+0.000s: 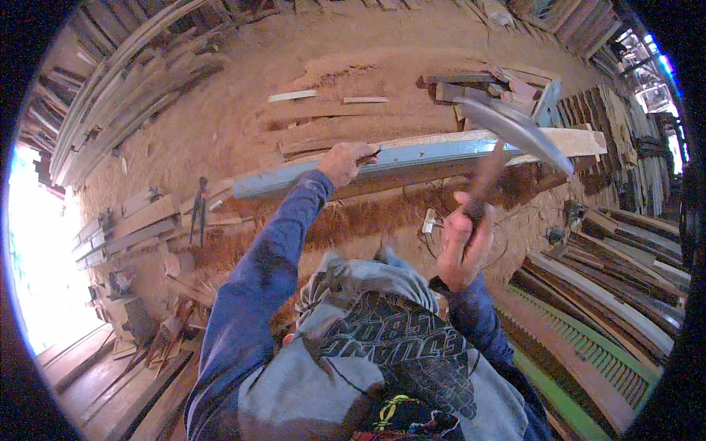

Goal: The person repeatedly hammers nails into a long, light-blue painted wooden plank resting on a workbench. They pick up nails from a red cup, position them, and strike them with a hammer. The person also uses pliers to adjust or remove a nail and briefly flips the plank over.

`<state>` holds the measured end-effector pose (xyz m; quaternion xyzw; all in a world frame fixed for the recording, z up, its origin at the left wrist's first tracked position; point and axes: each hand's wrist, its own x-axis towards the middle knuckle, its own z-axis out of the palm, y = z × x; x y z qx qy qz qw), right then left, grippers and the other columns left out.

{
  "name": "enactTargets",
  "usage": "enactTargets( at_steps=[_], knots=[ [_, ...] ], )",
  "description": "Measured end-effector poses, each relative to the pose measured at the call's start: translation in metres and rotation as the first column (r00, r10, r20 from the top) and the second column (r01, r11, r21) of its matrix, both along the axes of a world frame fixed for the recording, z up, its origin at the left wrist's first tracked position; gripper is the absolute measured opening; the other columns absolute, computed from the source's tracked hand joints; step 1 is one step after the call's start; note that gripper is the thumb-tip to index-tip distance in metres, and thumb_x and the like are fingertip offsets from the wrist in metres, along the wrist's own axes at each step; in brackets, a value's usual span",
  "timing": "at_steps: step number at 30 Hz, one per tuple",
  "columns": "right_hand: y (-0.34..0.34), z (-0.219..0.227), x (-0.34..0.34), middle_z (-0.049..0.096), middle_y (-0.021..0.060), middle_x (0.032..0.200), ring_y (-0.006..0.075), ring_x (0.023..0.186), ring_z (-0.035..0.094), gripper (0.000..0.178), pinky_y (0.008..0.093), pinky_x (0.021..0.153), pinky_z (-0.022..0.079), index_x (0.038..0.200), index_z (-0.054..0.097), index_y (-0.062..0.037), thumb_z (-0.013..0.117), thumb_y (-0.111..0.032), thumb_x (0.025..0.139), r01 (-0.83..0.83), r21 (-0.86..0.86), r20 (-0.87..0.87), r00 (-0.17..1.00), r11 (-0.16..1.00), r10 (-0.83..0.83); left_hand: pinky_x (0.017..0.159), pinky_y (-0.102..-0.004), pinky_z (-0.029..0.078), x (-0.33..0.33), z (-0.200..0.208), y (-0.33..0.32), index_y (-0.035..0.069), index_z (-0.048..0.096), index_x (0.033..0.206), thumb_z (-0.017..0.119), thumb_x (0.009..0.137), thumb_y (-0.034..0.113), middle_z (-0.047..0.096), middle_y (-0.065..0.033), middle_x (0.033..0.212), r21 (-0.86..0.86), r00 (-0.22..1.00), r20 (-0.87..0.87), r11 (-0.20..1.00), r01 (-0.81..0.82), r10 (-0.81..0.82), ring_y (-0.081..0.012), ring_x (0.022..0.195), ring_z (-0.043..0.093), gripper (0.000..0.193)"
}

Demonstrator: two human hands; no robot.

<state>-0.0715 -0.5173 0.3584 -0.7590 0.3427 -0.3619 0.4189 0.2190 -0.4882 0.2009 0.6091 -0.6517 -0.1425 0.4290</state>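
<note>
My right hand (465, 246) is wrapped round the wooden handle of a hammer (523, 134). The hammer's long, curved metal head is raised above a long timber beam (434, 152) and blurred by motion. Blue paint covers the beam's near face; bare pale wood shows along its top. Reaching over the beam's left half, my left hand (340, 165) rests on it with the fingers pinched on a small dark piece (373, 156) at the blue face. That piece is too small to name.
Dark long-handled pincers (199, 209) stand left of the beam. A white plug-like piece (429, 220) with a cord lies by my right hand. Timber strips (140, 103) are stacked far left, boards (603, 287) at right beside a green slatted frame (588, 353). Wood offcuts (471, 88) lie beyond the beam.
</note>
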Motion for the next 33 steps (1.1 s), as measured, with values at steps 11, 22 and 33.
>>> enactTargets(
  at_steps=[11, 22, 33],
  knots=[
    [-0.014, -0.033, -0.026, 0.059, 0.0108, 0.067, 0.0263, 0.054, 0.057, 0.027, 0.0386, 0.051, 0.041, 0.106, 0.056, -0.0027, 0.050, -0.029, 0.103, -0.042, -0.038, -0.318, 0.948, 0.998, 0.028, 0.078, -0.0394, 0.055, 0.007, -0.010, -0.002, 0.004, 0.069, 0.106, 0.067, 0.089, 0.011, 0.072, -0.0136, 0.095, 0.124, 0.995, -0.081, 0.991, -0.047, 0.057, -0.0335, 0.088, 0.069, 0.019],
    [-0.004, -0.062, -0.056, 0.050, -0.0039, 0.071, 0.0051, 0.060, 0.042, 0.026, 0.0253, 0.053, 0.035, 0.109, 0.060, -0.0045, 0.050, -0.028, 0.104, 0.056, 0.183, -0.206, 0.978, 0.981, -0.017, 0.078, -0.0316, 0.056, -0.027, 0.036, 0.017, 0.002, 0.069, 0.102, 0.064, 0.095, 0.013, 0.074, -0.0121, 0.097, 0.069, 0.905, 0.007, 0.903, -0.425, 0.426, -0.0169, 0.087, 0.071, 0.014],
    [0.002, -0.061, -0.047, 0.051, -0.0044, 0.077, 0.0041, 0.063, 0.042, 0.026, 0.0236, 0.057, 0.037, 0.112, 0.058, -0.0045, 0.050, -0.028, 0.105, -0.039, 0.256, -0.217, 0.971, 0.966, 0.096, 0.080, -0.0314, 0.059, -0.037, 0.037, 0.024, -0.003, 0.067, 0.098, 0.059, 0.100, 0.013, 0.072, -0.0085, 0.094, 0.147, 0.804, -0.340, 0.873, -0.466, 0.487, -0.0158, 0.091, 0.070, 0.018]
  ],
)
